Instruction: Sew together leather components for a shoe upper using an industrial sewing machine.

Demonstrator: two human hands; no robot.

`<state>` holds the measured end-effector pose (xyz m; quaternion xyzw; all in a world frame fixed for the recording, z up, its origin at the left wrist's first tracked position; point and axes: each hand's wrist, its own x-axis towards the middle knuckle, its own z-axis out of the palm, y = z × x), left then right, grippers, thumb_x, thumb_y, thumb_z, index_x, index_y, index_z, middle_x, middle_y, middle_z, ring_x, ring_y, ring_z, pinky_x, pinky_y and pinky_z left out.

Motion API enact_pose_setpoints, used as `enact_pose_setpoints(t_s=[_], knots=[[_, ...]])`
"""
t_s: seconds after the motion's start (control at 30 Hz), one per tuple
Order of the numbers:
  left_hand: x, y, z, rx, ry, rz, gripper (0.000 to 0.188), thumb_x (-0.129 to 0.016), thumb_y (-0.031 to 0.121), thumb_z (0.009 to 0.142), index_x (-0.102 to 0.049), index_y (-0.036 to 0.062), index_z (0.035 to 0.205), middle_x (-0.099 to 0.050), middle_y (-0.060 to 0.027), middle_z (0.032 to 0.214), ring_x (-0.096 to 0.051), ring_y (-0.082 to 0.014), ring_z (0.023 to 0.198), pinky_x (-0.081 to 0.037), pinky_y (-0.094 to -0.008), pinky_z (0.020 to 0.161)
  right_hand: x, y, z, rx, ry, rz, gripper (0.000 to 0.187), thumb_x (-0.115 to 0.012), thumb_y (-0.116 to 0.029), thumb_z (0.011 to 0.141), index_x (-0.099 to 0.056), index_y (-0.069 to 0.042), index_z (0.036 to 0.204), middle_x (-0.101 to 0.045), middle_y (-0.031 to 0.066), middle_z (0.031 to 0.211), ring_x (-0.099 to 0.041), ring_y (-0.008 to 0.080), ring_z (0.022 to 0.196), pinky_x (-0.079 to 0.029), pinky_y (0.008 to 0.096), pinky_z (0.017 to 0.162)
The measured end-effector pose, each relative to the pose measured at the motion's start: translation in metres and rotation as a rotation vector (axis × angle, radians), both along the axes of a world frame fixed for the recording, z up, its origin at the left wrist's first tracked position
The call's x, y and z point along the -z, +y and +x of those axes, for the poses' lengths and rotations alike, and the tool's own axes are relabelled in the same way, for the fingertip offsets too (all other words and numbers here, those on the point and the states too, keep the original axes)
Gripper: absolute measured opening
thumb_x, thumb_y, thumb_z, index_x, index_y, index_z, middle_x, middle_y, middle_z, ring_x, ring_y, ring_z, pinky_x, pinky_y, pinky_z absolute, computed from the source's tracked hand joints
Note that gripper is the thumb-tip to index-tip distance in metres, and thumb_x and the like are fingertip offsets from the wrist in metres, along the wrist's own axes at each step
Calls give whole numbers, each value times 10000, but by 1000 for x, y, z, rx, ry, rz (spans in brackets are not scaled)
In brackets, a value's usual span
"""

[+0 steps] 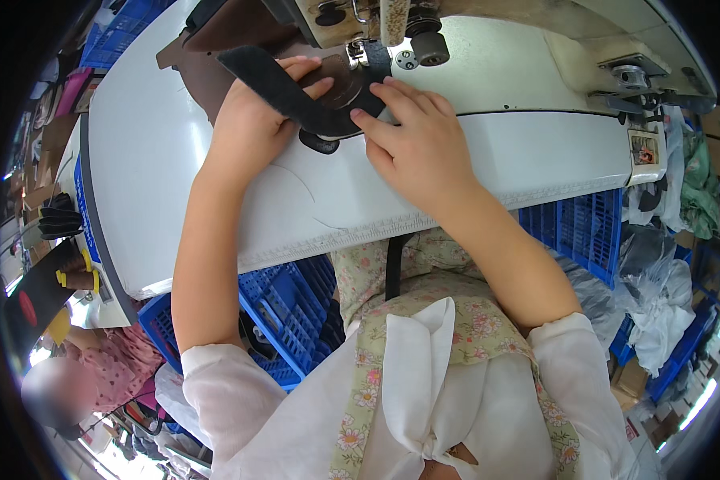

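Observation:
A brown leather-like piece [228,52] lies on the white machine bed, with a round opening near the sewing machine's presser foot [357,54]. A black strip [276,86] curves along this opening, and its loose end rises at the left. My left hand [248,128] is closed about the strip, which crosses over it and hides part of its fingers. Two of its fingertips rest on the brown piece beside the opening. My right hand [424,140] lies with fingers spread, fingertips pressing the strip's curve just right of the opening.
The sewing machine's head [488,24] overhangs the far side. Loose threads [296,182] lie on the white table [160,200]. Blue crates [296,312] stand beneath it. Clear plastic bags [656,280] are at the right; another person in pink [120,360] sits at lower left.

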<state>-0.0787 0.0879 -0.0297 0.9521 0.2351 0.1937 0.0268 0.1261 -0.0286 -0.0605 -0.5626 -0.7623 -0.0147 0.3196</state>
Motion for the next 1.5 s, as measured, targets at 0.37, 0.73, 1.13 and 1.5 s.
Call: enact_pose_setpoints(t_s=[0.37,0.73,1.13,1.5], knots=[[7,2,-3,14,-10,19,435,-639,-38,699,-740,150,1077,-659,-43,1251,-594,-255,1195,-479,-387,913,2,0,-1,-4,29,-5,278,-658,-157,781,-730,-78,1038,-636,180,1207,-557,318,1191,-415,442,1037],[9,5,-1,11,-64,28,368,-638,20,720,-758,174,1032,-701,-37,1160,-626,-228,1141,-468,-411,932,0,3,4,-19,59,-42,283,-664,-140,786,-732,-87,1056,-633,175,1224,-549,307,1221,-395,447,1073],[10,14,1,27,-95,10,395,-617,-39,691,-764,123,1020,-703,-68,1155,-638,-256,1117,-500,-386,918,0,8,8,-45,-39,-67,343,-666,-213,838,-691,-103,1162,-593,164,1293,-495,301,1280,-343,465,1095],[10,16,1,17,-117,-42,445,-585,-80,666,-761,100,1033,-707,-87,1136,-643,-274,1109,-512,-384,937,-1,5,3,-7,-71,-14,413,-670,-332,856,-678,-46,1154,-611,139,1254,-524,298,1217,-382,417,1005]])
